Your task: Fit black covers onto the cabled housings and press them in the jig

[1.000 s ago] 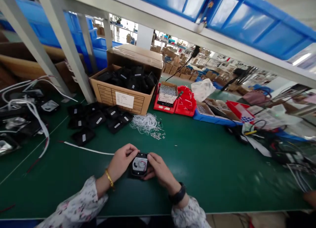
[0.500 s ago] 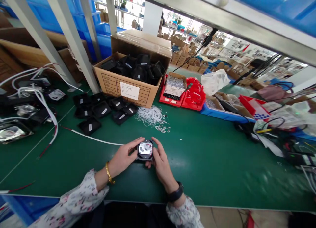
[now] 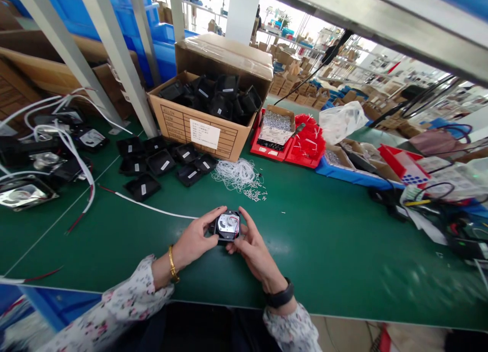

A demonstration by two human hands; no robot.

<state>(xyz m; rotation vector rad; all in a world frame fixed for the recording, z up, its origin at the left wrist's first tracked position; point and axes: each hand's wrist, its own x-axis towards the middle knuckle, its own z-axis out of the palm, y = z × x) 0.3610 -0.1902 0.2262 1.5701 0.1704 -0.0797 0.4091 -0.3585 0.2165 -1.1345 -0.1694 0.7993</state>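
Observation:
Between both hands, just over the green table, is a small square black housing (image 3: 228, 226) with a silver metal plate and thin red wires inside its face. My left hand (image 3: 197, 240) grips its left side, thumb at the lower corner and fingers along the top. On the right side my right hand (image 3: 251, 244) holds it, with the thumb at the lower edge and some fingertips beneath. A white cable (image 3: 156, 209) with a bare red-wire end runs leftward from behind my left hand; where it joins the housing is hidden.
Several black plastic covers (image 3: 160, 161) lie before a cardboard box (image 3: 183, 129) full of similar ones. Thin white tubing (image 3: 234, 174) and small white pieces (image 3: 255, 192) lie ahead. Red trays (image 3: 269, 151) and a blue tray (image 3: 343, 173) stand behind; wired units (image 3: 46, 161) sit left.
My right thumb has moved down to the housing's lower edge, and my left thumb now presses its lower left corner. The whole view has shifted slightly; the housing stays in both hands.

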